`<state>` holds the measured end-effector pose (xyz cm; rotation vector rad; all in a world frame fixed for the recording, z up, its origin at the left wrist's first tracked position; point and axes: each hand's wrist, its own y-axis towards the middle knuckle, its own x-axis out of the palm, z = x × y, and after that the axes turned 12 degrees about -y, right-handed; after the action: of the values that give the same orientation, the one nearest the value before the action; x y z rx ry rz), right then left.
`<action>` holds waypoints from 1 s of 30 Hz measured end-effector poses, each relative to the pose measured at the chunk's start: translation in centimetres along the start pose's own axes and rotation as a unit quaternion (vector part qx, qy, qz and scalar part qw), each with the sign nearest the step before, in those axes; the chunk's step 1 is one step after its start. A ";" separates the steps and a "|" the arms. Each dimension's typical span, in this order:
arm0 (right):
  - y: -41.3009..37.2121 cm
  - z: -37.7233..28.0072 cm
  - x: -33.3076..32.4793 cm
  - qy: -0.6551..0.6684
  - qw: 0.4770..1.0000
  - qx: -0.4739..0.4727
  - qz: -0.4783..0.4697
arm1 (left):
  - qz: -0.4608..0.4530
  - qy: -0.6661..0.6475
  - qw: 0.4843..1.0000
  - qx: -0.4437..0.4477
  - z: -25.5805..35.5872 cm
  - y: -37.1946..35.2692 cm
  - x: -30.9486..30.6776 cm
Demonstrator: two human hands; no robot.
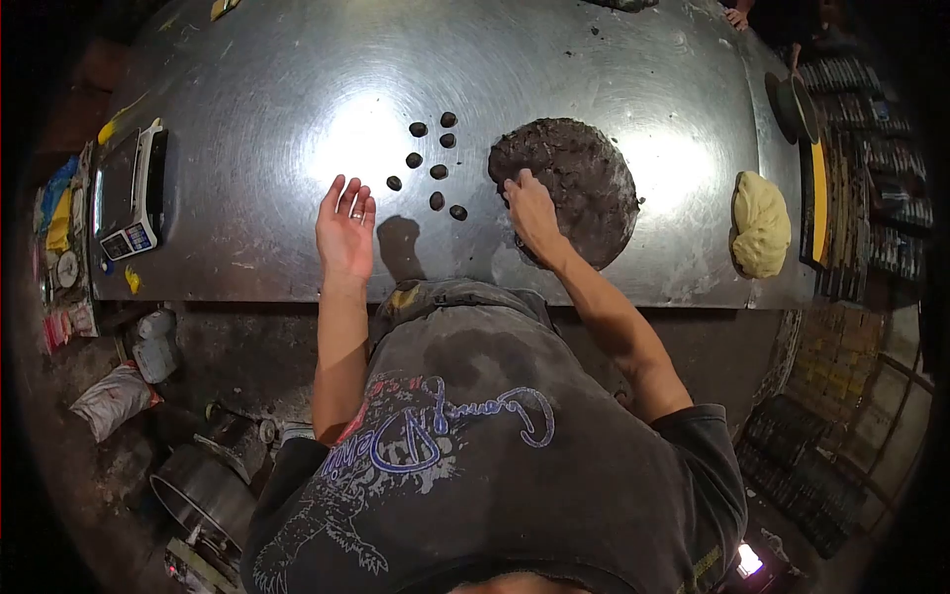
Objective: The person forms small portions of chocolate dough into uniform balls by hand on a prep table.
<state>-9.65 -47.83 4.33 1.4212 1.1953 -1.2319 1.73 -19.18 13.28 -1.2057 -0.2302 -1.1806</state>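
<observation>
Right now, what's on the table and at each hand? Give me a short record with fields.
surface: steel table
dark dough: flattened round
dark balls: eight, loosely grouped
pale dough: lump, far right
scale: left edge
left hand: open, beside the dark balls
right hand: fingers curled on the dark dough's near edge

We see glossy scuffed metal tabletop (277, 99); rough, crumbly matt dark dough disc (584, 183); left of disc smooth dark balls (438, 171), right of disc smooth pale dough (760, 223).
</observation>
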 end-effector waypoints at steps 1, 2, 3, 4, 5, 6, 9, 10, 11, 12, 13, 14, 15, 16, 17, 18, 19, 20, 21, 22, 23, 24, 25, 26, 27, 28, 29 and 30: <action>-0.2 -0.3 -0.1 -0.011 1.000 -0.009 0.013 | 0.000 -0.001 1.000 0.001 -0.1 0.0 0.0; -0.3 -0.5 -0.1 0.018 1.000 -0.009 -0.004 | -0.003 -0.002 1.000 -0.001 -0.2 0.0 0.0; -0.4 -0.5 0.0 0.046 0.999 -0.009 -0.020 | -0.002 -0.001 1.000 -0.010 -0.4 0.1 -0.1; -0.4 -0.3 0.1 0.074 0.997 -0.009 -0.035 | 0.000 -0.002 1.000 -0.017 -0.5 0.1 -0.3; -0.4 0.4 0.9 0.138 0.989 0.009 -0.055 | 0.002 -0.002 1.000 -0.022 -0.5 0.2 -0.6; -0.2 1.1 0.6 0.178 0.981 0.026 -0.070 | 0.001 0.000 1.000 -0.021 -0.4 0.2 -0.6; 0.2 1.9 -1.9 0.255 0.955 0.099 -0.115 | 0.007 0.004 1.000 -0.011 0.0 -0.2 -1.0; 0.4 1.7 -2.2 0.261 0.955 0.100 -0.101 | 0.012 0.009 1.000 -0.007 0.1 -0.2 -1.2; 0.7 1.6 -2.4 0.267 0.954 0.103 -0.085 | 0.016 0.015 1.000 -0.004 0.2 -0.1 -1.2; 0.9 1.6 -2.3 0.272 0.954 0.107 -0.069 | 0.017 0.014 1.000 -0.008 0.1 -0.1 -1.2; 1.3 1.1 -1.6 0.254 0.960 0.096 -0.064 | 0.016 0.012 1.000 -0.011 0.1 0.0 -1.1; 1.1 0.5 -0.8 0.208 0.975 0.064 -0.035 | 0.016 0.011 1.000 -0.015 0.1 0.0 -1.1; 1.1 -0.2 -0.3 0.161 0.986 0.032 -0.004 | 0.012 0.015 1.000 -0.014 0.0 0.0 -0.9; 1.1 -0.7 -0.1 0.113 0.993 -0.001 0.027 | 0.008 0.018 1.000 -0.013 0.0 -0.1 -0.5; 0.8 -0.9 0.1 0.043 0.999 -0.022 0.009 | 0.004 0.021 1.000 -0.012 0.0 -0.2 -0.3; 0.8 -1.0 0.5 0.030 0.999 -0.029 0.013 | 0.004 0.018 1.000 -0.011 0.0 -0.2 -0.1; 0.6 -1.0 1.2 0.018 0.999 -0.036 0.016 | 0.005 0.016 1.000 -0.010 0.0 -0.3 0.0; 0.4 -1.1 1.8 0.006 0.999 -0.043 0.018 | 0.007 0.013 1.000 -0.010 0.0 -0.4 0.0; 0.2 -0.7 2.0 0.021 0.998 -0.060 -0.008 | 0.010 0.011 1.000 -0.009 0.0 -0.5 -0.2; 0.0 0.0 2.1 0.036 0.996 -0.078 -0.034 | 0.012 0.009 1.000 -0.008 0.1 -0.5 -0.5; -0.2 0.8 2.2 0.052 0.992 -0.096 -0.060 | 0.015 0.007 1.000 -0.006 0.2 -0.4 -0.8; -0.5 1.1 1.0 0.137 0.984 -0.056 -0.100 | 0.018 0.006 1.000 -0.004 0.4 -0.4 -1.1; -1.0 1.1 -1.5 0.220 0.965 -0.015 -0.141 | 0.021 0.005 1.000 -0.004 0.6 -0.3 -1.6; -1.5 1.4 -4.0 0.300 0.936 0.026 -0.181 | 0.025 0.003 1.000 -0.005 0.7 -0.2 -1.9; -1.7 1.9 -5.8 0.371 0.895 0.108 -0.224 | 0.027 0.007 1.000 -0.001 0.7 0.0 -2.2; -2.3 2.8 -6.3 0.443 0.852 0.186 -0.208 | 0.030 0.012 0.999 0.002 0.8 0.1 -2.5; -2.9 3.8 -6.7 0.510 0.797 0.262 -0.189 | 0.032 0.019 0.999 0.006 0.9 0.2 -2.7; -3.5 4.7 -6.9 0.570 0.732 0.336 -0.166 | 0.035 0.021 0.999 0.007 0.9 0.1 -2.7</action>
<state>-14.07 -52.74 10.55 2.8427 1.9646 -1.0040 1.03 -16.91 11.68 -1.1671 -0.1622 -1.1398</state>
